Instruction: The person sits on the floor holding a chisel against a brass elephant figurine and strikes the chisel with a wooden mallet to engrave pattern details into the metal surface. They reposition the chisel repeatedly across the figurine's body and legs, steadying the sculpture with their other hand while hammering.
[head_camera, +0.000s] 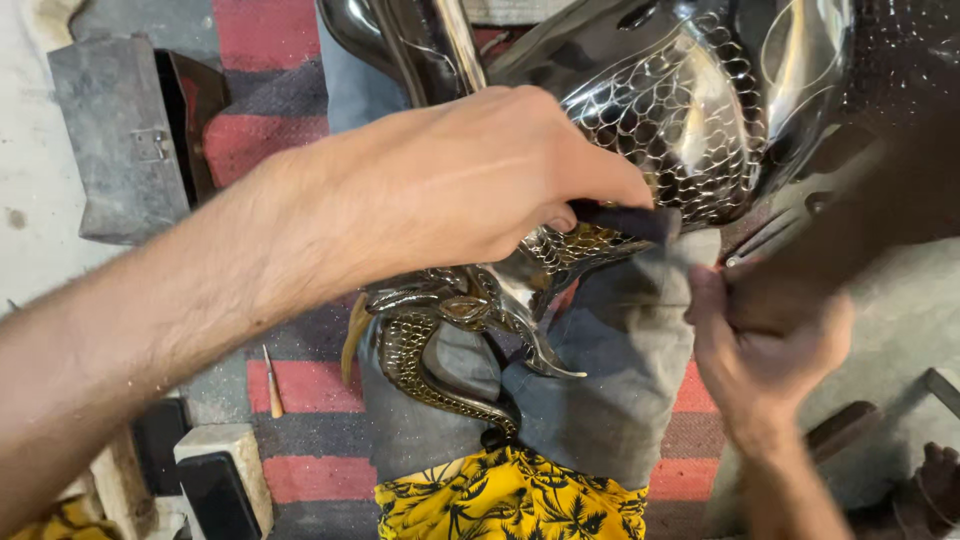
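A large shiny metal vessel (690, 110) with an engraved scale pattern fills the upper middle and rests across my lap. Its ornate curved spout or handle (440, 340) reaches down over my grey trousers (620, 380). My left hand (470, 180) lies on top of the vessel, its fingers pinching a small dark pad (625, 218) against the patterned surface. My right hand (765, 350) is lower right, closed on a blurred dark tool or cloth (860, 230) that runs up toward the vessel's right side.
A red and grey striped rug (290, 130) covers the floor. A grey metal box (120, 140) stands open at upper left. A small wooden-handled tool (272, 385) lies on the rug, a dark phone (215, 495) at lower left. Yellow patterned cloth (510, 500) sits at the bottom.
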